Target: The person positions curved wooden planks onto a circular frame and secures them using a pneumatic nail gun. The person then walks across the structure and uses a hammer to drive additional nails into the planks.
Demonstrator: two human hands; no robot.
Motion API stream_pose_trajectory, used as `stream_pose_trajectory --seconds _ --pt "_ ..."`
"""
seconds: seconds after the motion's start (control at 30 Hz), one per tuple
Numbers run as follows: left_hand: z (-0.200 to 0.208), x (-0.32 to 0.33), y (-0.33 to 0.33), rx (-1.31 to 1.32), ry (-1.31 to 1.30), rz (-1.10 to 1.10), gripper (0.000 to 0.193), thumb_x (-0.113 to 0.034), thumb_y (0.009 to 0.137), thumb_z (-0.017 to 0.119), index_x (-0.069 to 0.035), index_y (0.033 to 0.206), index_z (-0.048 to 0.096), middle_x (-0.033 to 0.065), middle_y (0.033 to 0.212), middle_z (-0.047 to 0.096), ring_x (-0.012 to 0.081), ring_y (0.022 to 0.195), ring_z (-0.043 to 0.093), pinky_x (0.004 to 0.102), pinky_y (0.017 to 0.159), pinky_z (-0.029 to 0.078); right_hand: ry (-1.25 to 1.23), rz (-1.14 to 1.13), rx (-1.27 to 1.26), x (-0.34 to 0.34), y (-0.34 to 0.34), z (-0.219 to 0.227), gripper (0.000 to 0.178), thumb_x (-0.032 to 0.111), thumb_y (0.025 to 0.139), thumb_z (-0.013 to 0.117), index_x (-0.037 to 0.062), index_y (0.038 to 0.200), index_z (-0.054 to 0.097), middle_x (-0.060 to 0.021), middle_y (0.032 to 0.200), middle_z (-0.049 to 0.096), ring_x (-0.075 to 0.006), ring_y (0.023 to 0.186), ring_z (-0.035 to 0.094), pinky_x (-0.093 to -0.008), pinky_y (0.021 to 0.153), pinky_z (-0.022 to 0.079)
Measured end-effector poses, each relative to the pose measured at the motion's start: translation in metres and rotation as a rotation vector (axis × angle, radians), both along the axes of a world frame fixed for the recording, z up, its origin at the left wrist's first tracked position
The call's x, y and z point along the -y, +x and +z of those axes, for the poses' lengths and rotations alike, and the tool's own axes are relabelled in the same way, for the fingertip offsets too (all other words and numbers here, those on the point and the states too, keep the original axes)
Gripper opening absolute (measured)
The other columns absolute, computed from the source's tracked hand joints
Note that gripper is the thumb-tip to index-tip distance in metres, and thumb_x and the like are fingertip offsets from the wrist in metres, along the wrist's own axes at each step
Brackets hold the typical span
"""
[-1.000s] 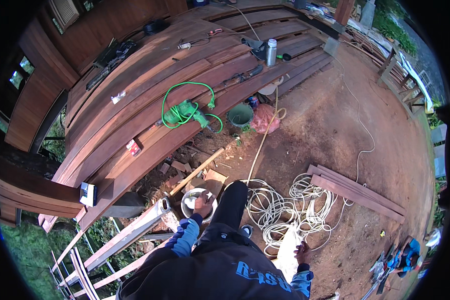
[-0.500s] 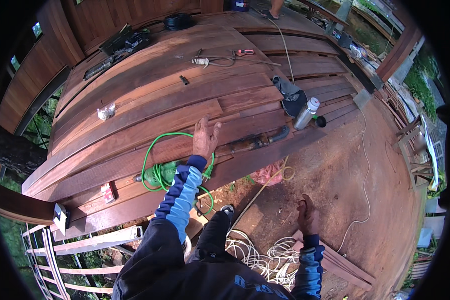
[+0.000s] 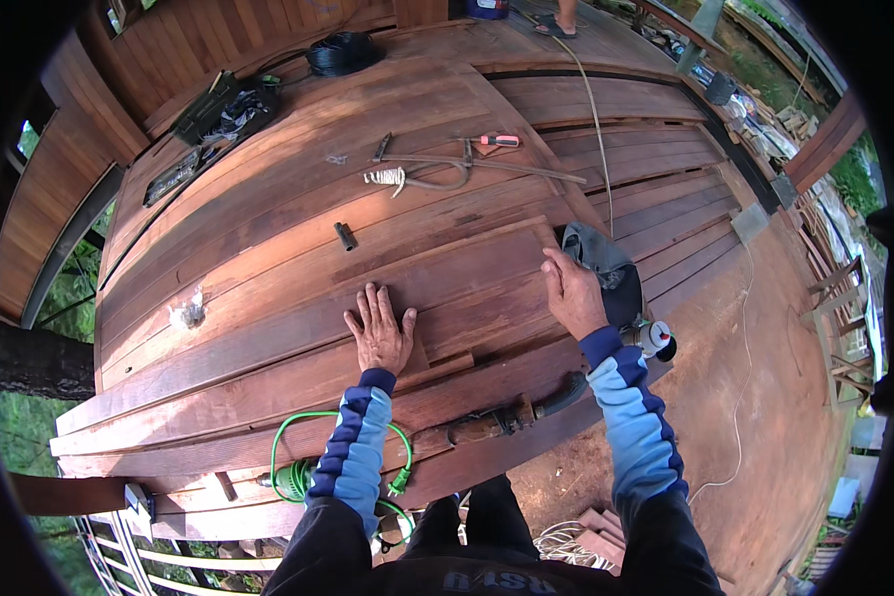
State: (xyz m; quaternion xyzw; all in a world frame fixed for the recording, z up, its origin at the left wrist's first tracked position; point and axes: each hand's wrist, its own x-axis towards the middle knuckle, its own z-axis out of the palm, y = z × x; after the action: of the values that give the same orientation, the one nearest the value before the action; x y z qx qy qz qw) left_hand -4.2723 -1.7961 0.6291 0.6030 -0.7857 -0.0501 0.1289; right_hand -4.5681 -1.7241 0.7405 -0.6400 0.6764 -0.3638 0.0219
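Note:
My left hand [image 3: 380,330] lies flat with its fingers spread on the reddish-brown deck boards [image 3: 258,343]. My right hand [image 3: 574,290] is over the right end of a board, fingers extended and nothing seen in it; whether it touches the wood I cannot tell. Just beyond it is a dark cloth bag [image 3: 606,260]. By my right forearm stands a steel bottle [image 3: 652,340], partly covered by the sleeve. Closer to me lies a long brown tool with a curved dark end [image 3: 563,393]. A green power drill [image 3: 293,480] with a green cord sits beside my left forearm.
Farther back lie a red-handled screwdriver [image 3: 502,141], a long bar clamp [image 3: 487,166], a short black cylinder [image 3: 345,236] and a clear plastic bag [image 3: 187,312]. A black cable coil [image 3: 343,55] is at the back. Another person's sandaled foot [image 3: 556,27] shows at the top.
My left hand has moved forward onto the boards and now lies flat. My right hand has risen from low beside me to the board's end. The view has shifted over the deck.

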Motion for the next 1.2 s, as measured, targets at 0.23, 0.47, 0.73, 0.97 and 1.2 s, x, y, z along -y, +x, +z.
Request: stream_pose_trajectory --seconds 0.23,0.47,0.73,0.97,1.2 --pt "0.013 0.001 -0.005 0.057 0.111 0.027 0.076 -0.057 0.095 0.034 -0.001 0.146 0.025 0.0156 0.155 0.019 0.0342 0.144 0.016 0.0585 0.113 0.008 0.101 -0.021 -0.167 0.224 -0.068 -0.085 0.03 0.02 0.091 0.053 0.0031 0.117 0.055 -0.023 0.093 0.066 -0.0423 0.088 0.063 -0.0488 0.077 0.05" --pt "0.023 0.005 -0.008 0.048 0.198 0.062 0.079 -0.059 0.091 0.042 -0.003 0.145 0.028 0.0155 0.154 0.022 0.0347 0.143 0.018 0.0579 0.113 0.008 0.354 -0.183 -0.365 0.341 -0.096 -0.151 0.044 0.013 0.083 0.061 0.0072 0.125 0.05 -0.0151 0.128 0.053 -0.034 0.123 0.048 -0.0585 0.098 0.035" --pt "0.027 0.006 -0.009 0.08 0.259 0.08 0.078 -0.058 0.091 0.043 -0.003 0.145 0.029 0.0157 0.155 0.02 0.0345 0.144 0.017 0.0576 0.113 0.007 0.415 0.013 -0.467 0.385 -0.115 -0.177 0.037 0.021 0.086 0.058 0.005 0.119 0.058 -0.0196 0.1 0.066 -0.0374 0.097 0.063 -0.0516 0.085 0.047" --pt "0.028 0.006 -0.01 0.034 0.243 0.083 0.077 -0.056 0.091 0.045 -0.002 0.143 0.031 0.0188 0.153 0.024 0.0375 0.142 0.022 0.0569 0.113 0.009 0.477 0.128 -0.561 0.381 -0.114 -0.168 0.039 0.035 0.089 0.056 0.003 0.112 0.057 -0.0222 0.089 0.066 -0.0388 0.085 0.065 -0.0494 0.075 0.051" --pt "0.028 0.006 -0.007 0.015 0.253 0.088 0.075 -0.056 0.091 0.044 -0.003 0.143 0.032 0.0166 0.154 0.023 0.0354 0.142 0.021 0.0563 0.113 0.009 0.306 0.11 -0.752 0.383 -0.083 -0.089 0.038 0.033 0.093 0.053 -0.0019 0.108 0.057 -0.0203 0.077 0.068 -0.0335 0.075 0.069 -0.0436 0.066 0.055"
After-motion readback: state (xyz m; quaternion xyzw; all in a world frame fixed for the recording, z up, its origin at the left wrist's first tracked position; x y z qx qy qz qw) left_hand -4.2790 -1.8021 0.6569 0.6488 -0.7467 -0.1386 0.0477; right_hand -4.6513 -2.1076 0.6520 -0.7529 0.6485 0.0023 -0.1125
